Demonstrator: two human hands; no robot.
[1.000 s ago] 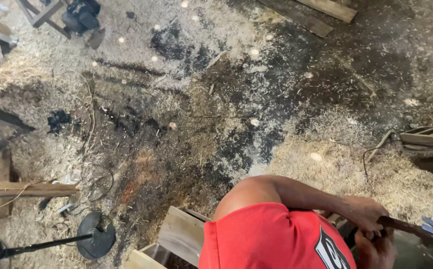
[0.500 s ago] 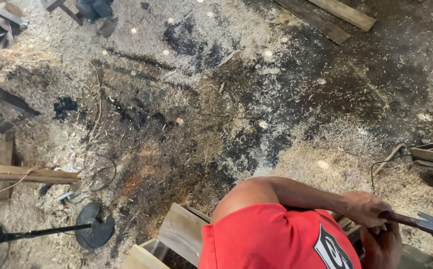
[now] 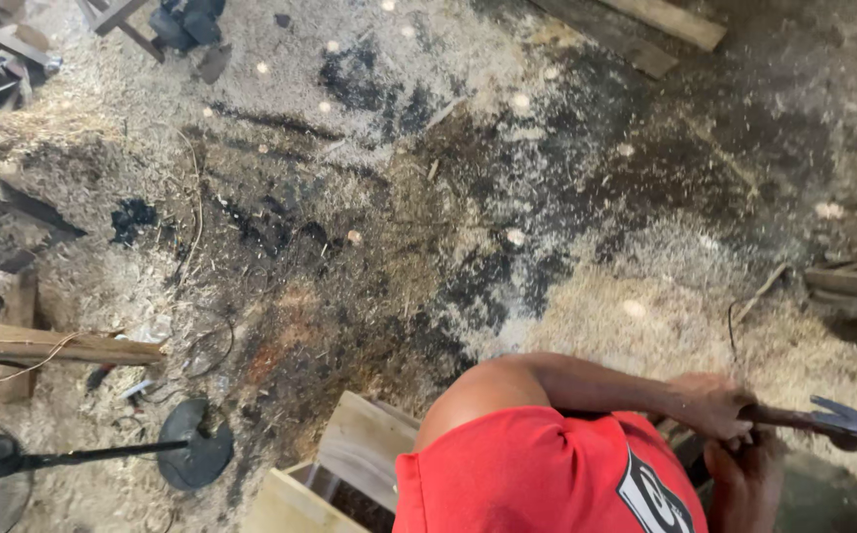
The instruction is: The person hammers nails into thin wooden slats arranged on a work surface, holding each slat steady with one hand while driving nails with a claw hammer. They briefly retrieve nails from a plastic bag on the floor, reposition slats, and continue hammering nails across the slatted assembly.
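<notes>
Head view: the left hand (image 3: 712,405) is closed around the dark handle of a hammer (image 3: 828,421), with the arm reaching across from the red-shirted shoulder. The right hand (image 3: 744,476) sits just below the handle's near end. It's dark and cut off by the frame, so I cannot tell if it grips or only steadies, and which hand is which is my best reading.

Change over the last second: the hammer head sits slightly higher in frame and further from the bottom edge, and the grip is unchanged. This looks like a small lift or re-aim, not a full swing.

The hammer is at lower right, over the sawdust floor (image 3: 645,296). A pale wooden frame (image 3: 364,454) lies just left of the torso. A round black stand base (image 3: 196,444) and a plank (image 3: 53,345) are well apart at left.
</notes>
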